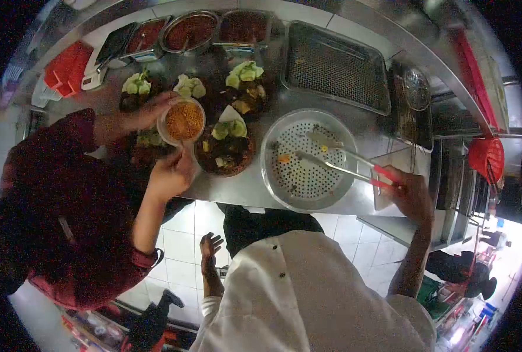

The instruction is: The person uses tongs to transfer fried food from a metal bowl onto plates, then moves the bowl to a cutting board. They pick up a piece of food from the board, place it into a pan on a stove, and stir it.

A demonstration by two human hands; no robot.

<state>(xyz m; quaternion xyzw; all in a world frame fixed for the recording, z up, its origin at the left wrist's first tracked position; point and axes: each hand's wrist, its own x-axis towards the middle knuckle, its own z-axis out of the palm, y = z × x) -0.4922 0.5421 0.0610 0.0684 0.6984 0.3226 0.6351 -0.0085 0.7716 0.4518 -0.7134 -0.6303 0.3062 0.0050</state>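
My right hand (pixel 412 198) grips the red handles of metal tongs (pixel 364 171). The tongs' two tips are apart, reaching into a round perforated metal strainer pan (pixel 309 183) with a few small food scraps in it. Down at my side, below the counter edge, my left hand (pixel 211 249) is open with nothing in it. Left of the strainer pan lies a dark round plate of food (pixel 226 154), topped with pale green slices and a white wedge.
At left a co-worker's hands (pixel 176 171) hold a clear tub of orange-yellow grains (pixel 184 120) over several garnished plates. Behind stand metal containers of red sauce (pixel 189 30), a red bin (pixel 69 68) and a mesh-bottomed tray (pixel 337 67). A red basket (pixel 486 159) hangs at right.
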